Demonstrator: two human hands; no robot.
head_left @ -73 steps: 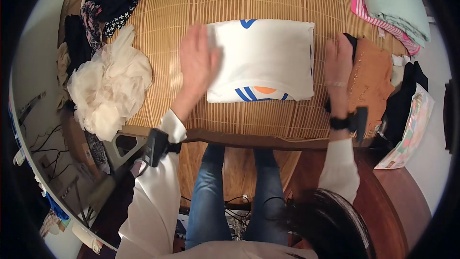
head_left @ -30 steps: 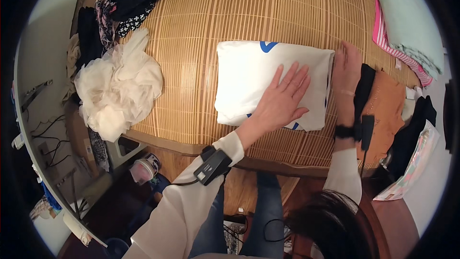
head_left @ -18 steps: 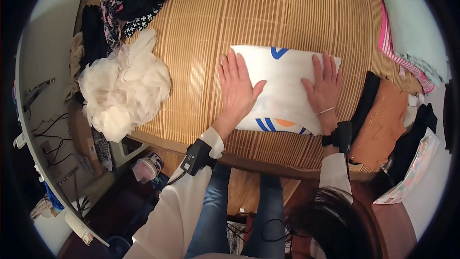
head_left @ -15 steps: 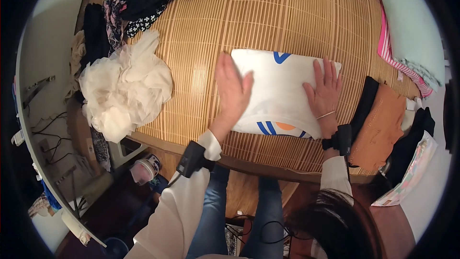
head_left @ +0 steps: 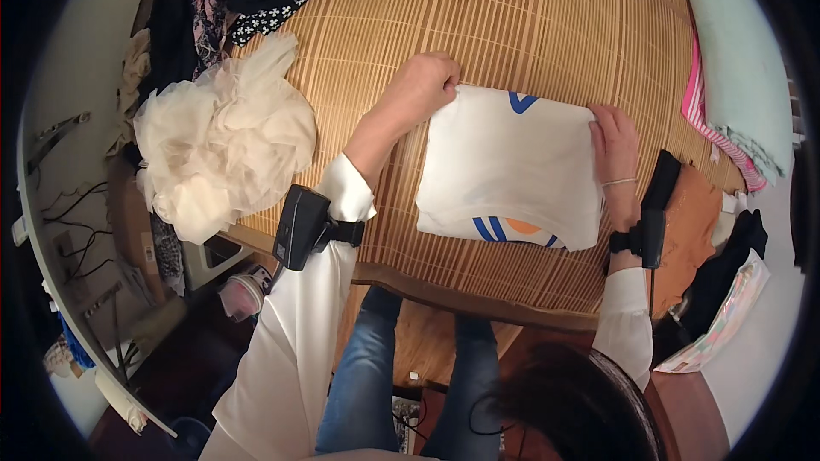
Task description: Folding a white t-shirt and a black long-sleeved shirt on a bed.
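Observation:
A white T-shirt [head_left: 512, 166] with blue and orange print lies folded into a flat rectangle on the bamboo mat [head_left: 376, 26]. Its neckline edge faces me. At the far left corner, my left hand [head_left: 427, 81] is closed, pinching the fabric with the fingertips. My right hand [head_left: 617, 141] curls round the far right corner, its fingers bent over the edge and the thumb mostly out of sight. Both wrists carry a black strapped device.
Crumpled cream tulle [head_left: 231, 137] sits to the left, with dark and patterned clothes [head_left: 265, 21] beyond it. On the right are a folded orange-brown garment [head_left: 692, 218], black clothing [head_left: 726, 265] and a pale green quilt [head_left: 735, 60]. The wooden edge [head_left: 461, 294] runs close to my legs.
Both hands, earlier flat against the T-shirt's left side and right part, have moved to its far corners and curled their fingers. The shirt appears slightly farther right in the picture.

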